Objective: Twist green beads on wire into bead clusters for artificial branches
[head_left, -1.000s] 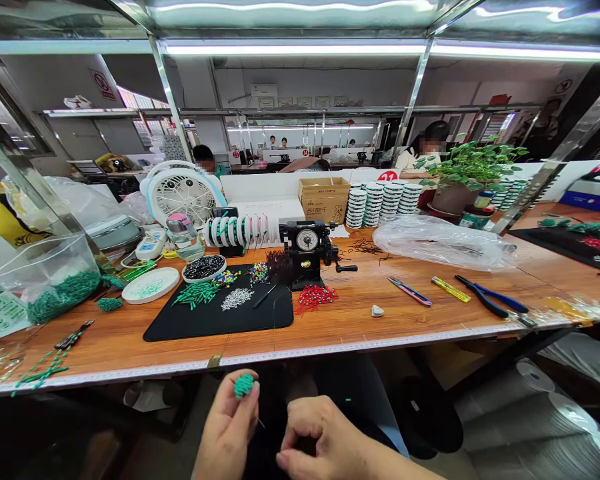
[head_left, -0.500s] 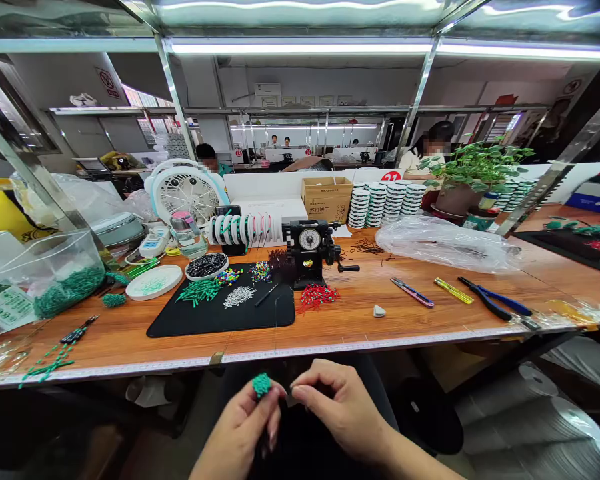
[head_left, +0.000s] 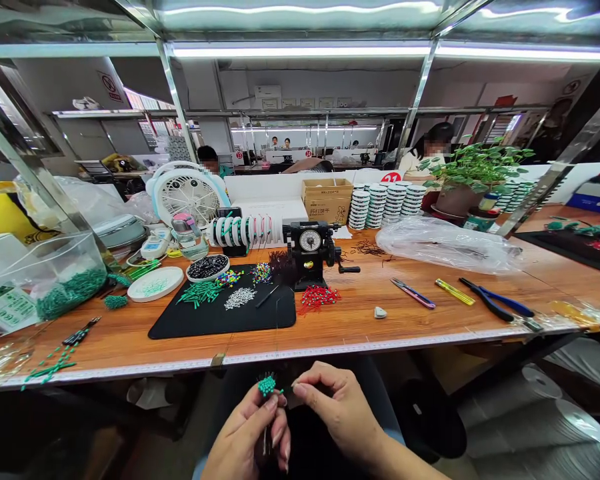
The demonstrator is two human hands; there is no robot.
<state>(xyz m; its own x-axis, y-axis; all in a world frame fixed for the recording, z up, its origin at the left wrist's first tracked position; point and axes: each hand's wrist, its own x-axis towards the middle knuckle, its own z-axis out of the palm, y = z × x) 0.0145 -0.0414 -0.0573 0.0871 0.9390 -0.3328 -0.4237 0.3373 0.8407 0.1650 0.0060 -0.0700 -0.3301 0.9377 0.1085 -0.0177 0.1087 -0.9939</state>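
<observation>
Low in the view, in front of the table edge, my left hand [head_left: 253, 427] is closed around a bundle of thin dark strands tipped with small green beads [head_left: 267, 385]. The green tips stand up above my thumb and index finger, and the strands' lower ends show beneath my fingers. My right hand [head_left: 337, 403] is just to the right, thumb and index finger pinched together. A thin dark strand seems to run from that pinch toward a green tip by my left fingertips, but it is too fine to make out surely.
On the table a black mat [head_left: 220, 320] carries piles of green, white and coloured beads. Behind it stand a hand-cranked counter machine [head_left: 310, 250] and a row of spools [head_left: 247, 230]. Small scissors [head_left: 413, 293], a yellow cutter [head_left: 454, 292] and pliers [head_left: 495, 297] lie right. Co-workers sit beyond.
The green-tipped bundle has turned and spread, so single tips and strands show more. My left hand has shifted slightly right, its lower fingers more visible. My right hand stays pinched nearby.
</observation>
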